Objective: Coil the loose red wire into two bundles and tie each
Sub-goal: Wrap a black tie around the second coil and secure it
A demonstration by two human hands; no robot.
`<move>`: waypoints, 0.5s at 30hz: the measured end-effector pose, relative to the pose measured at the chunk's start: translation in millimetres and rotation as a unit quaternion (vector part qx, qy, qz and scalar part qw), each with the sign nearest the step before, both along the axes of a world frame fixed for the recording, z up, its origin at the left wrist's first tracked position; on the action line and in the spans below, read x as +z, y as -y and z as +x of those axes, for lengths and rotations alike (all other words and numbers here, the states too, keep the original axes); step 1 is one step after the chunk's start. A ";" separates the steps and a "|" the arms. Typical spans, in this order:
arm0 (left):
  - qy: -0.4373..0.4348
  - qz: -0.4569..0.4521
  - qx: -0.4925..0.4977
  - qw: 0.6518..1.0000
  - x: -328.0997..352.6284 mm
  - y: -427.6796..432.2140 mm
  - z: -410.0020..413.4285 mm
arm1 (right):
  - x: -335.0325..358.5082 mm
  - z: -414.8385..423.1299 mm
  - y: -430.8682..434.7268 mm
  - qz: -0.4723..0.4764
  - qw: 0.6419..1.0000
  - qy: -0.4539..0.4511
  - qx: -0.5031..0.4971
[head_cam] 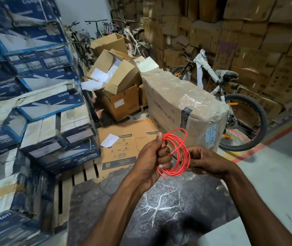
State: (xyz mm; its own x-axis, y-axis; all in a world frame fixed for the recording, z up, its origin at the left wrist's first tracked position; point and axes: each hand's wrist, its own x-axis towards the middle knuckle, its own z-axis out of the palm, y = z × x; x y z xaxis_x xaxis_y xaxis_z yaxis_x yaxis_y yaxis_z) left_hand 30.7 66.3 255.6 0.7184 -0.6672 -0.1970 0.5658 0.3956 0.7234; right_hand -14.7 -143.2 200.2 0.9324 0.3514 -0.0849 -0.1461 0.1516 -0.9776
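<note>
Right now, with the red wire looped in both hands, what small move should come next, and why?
Probably wind the free end round the coil to tie it: the left hand grips the gathered loops, the right hand seems to pinch the far side, and no binding shows round them yet.

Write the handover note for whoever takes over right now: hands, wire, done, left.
Left hand grips the red wire coil on its left side; right hand holds its right side, fingers curled.
The coil is held in the air, with one free end hanging at the bottom.
Done: one bundle coiled.
Left: tie it (no tie plainly visible); a second bundle is not in view.
</note>
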 end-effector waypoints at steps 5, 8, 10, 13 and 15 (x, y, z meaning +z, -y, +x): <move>0.023 0.023 -0.011 0.999 -4.0 4.1 -5.2 | 3.8 -4.2 -1.5 0.012 1.000 0.025 -0.014; 0.018 0.053 -0.015 0.998 -7.1 5.4 -9.1 | -1.9 -3.5 1.5 0.028 0.999 0.019 -0.027; 0.022 0.072 -0.017 0.997 -8.6 5.7 -11.3 | -7.4 -6.3 3.4 0.035 0.998 0.027 -0.036; 0.020 0.090 -0.006 0.996 -12.6 5.2 -12.7 | -11.9 -8.3 4.3 0.050 0.997 0.021 -0.048; 0.021 0.081 -0.001 0.996 -14.5 4.1 -13.1 | -15.2 -8.9 2.3 0.055 0.997 0.015 -0.053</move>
State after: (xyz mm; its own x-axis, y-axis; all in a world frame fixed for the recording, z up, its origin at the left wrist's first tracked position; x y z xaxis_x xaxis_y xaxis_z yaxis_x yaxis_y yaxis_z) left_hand 17.5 62.2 241.0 0.7273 -0.6301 -0.2720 0.5339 0.2704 0.8011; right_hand -23.6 -145.5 185.0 0.9663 0.2564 -0.0216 -0.0936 0.2720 -0.9577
